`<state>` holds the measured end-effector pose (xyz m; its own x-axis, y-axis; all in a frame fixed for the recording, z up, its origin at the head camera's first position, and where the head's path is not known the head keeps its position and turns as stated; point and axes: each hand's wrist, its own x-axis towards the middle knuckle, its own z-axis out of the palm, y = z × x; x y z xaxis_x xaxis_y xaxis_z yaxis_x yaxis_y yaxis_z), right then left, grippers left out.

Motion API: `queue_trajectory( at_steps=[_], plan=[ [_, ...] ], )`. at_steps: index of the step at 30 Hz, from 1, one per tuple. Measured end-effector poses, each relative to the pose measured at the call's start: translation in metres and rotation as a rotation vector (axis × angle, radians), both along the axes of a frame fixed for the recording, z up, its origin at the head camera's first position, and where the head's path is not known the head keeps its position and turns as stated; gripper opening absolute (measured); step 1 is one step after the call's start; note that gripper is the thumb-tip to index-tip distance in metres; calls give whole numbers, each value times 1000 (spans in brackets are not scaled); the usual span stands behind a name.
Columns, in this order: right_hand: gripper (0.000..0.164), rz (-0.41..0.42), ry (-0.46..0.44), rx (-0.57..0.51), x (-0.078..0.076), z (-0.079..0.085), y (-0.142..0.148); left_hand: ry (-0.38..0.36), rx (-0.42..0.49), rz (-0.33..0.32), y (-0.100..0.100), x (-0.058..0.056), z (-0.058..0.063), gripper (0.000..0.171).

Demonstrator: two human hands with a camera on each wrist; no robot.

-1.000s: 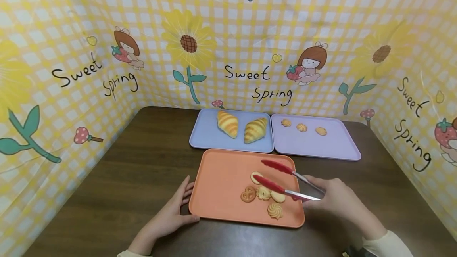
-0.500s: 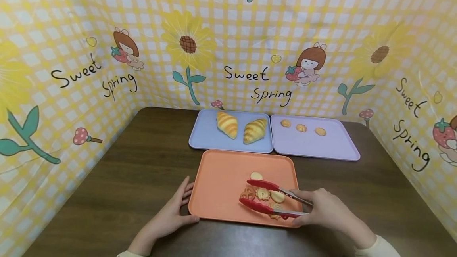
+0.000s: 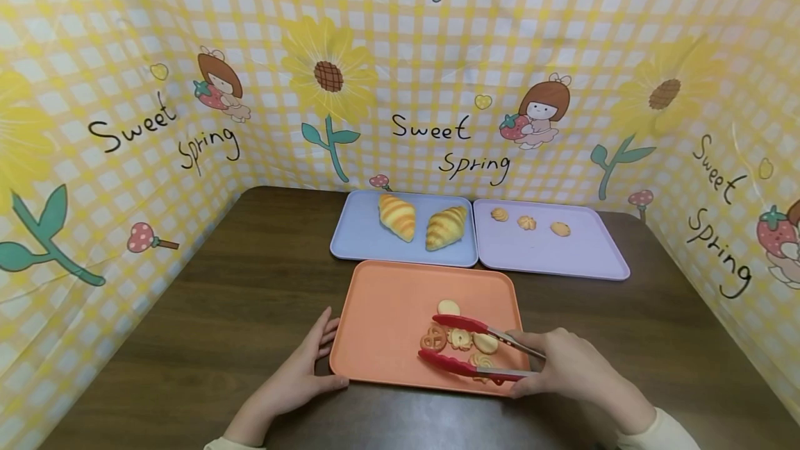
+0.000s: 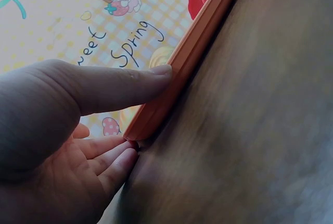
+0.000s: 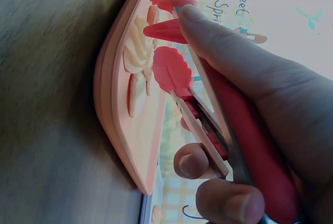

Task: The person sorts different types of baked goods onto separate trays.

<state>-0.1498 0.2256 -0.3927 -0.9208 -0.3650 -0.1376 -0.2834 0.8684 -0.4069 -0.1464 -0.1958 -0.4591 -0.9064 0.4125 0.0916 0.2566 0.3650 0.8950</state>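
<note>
My right hand [image 3: 562, 367] holds red-tipped metal tongs [image 3: 453, 323], with their tips spread apart over the orange tray [image 3: 381, 318]. Between the tongs' arms lie a pretzel-shaped cookie [image 3: 433, 339], a flower-shaped cookie [image 3: 460, 339] and a pale round cookie [image 3: 485, 344]. The near arm partly covers a swirl cookie [image 3: 481, 361]; another round cookie [image 3: 448, 307] lies just beyond the far arm. At the tray's near left corner, my left hand [image 3: 306, 367] touches the edge. In the left wrist view, its straight thumb [image 4: 125, 86] lies along the tray's wall, fingers at the corner.
Behind the orange tray, a blue tray [image 3: 356, 238] carries two croissants [image 3: 397, 218]. Beside it, a lilac tray [image 3: 562, 259] has three small cookies [image 3: 527, 223] on it. All stand on a dark wooden table [image 3: 206, 297], with a yellow checked cloth [image 3: 400, 54] hanging around.
My right hand has brought the tongs down and nearer to me, so their arms now straddle the cookies. Over the last half second they barely moved. The left hand has stayed put.
</note>
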Motion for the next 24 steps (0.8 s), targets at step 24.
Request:
queue_trajectory(
  at_steps=[24],
  plan=[
    [81, 24, 15, -54, 1, -4, 2, -46, -4, -1, 0, 0, -1, 112]
  ],
)
